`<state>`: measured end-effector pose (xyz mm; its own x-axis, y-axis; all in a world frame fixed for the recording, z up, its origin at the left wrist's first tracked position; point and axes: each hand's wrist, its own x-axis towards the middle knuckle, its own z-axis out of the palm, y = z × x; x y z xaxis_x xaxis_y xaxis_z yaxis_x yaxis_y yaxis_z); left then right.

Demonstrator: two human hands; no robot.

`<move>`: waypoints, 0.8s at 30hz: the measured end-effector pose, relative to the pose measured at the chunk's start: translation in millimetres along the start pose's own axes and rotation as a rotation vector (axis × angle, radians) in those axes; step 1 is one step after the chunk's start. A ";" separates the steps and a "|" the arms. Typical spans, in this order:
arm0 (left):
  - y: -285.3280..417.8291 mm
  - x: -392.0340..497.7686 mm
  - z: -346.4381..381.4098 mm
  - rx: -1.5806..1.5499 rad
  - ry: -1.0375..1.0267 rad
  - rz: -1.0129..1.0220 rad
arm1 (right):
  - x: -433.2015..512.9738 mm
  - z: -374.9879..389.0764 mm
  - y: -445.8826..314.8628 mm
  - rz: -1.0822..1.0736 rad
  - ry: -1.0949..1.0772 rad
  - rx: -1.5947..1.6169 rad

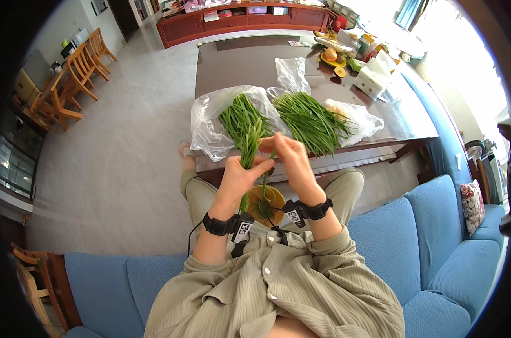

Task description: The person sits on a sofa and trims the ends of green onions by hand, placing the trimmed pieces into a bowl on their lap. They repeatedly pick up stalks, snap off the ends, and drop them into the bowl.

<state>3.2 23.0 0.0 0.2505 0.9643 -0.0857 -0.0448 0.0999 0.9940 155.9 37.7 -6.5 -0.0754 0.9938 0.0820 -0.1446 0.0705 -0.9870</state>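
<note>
My left hand (240,175) is closed round a bunch of long green stalks, seemingly garlic chives (249,148), held upright. My right hand (292,162) is beside it, its fingertips at a single green strand (270,157) between the hands; whether it grips the strand is unclear. Below both hands, between my knees, sits a yellow bin (279,197) with green scraps inside. On the table beyond, one chive pile (240,116) lies on a clear plastic bag (205,122), and a larger pile (308,120) lies to its right.
The dark glossy table (234,63) also bears a white bag (361,120), an empty-looking clear bag (291,72), a yellow fruit plate (338,62) and a white tissue box (371,79). Blue sofa seats (386,236) are beside me. Black straps with small devices (242,228) circle both wrists.
</note>
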 end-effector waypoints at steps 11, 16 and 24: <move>-8.2 -20.1 -15.4 0.040 -0.009 -0.071 | -0.8 -139.4 -51.2 -0.566 0.442 1.238; -8.3 -14.1 -4.1 -0.068 0.021 0.006 | -29.1 -105.3 -63.4 -0.491 0.508 0.376; -10.1 -15.4 17.0 0.112 0.051 0.161 | -26.4 10.4 -40.1 -0.033 0.075 -0.031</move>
<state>16.3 3.0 -7.5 0.1994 0.9771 0.0744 0.0279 -0.0815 0.9963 153.5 7.8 32.4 0.0033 0.9944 0.1055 -0.1151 0.1052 -0.9878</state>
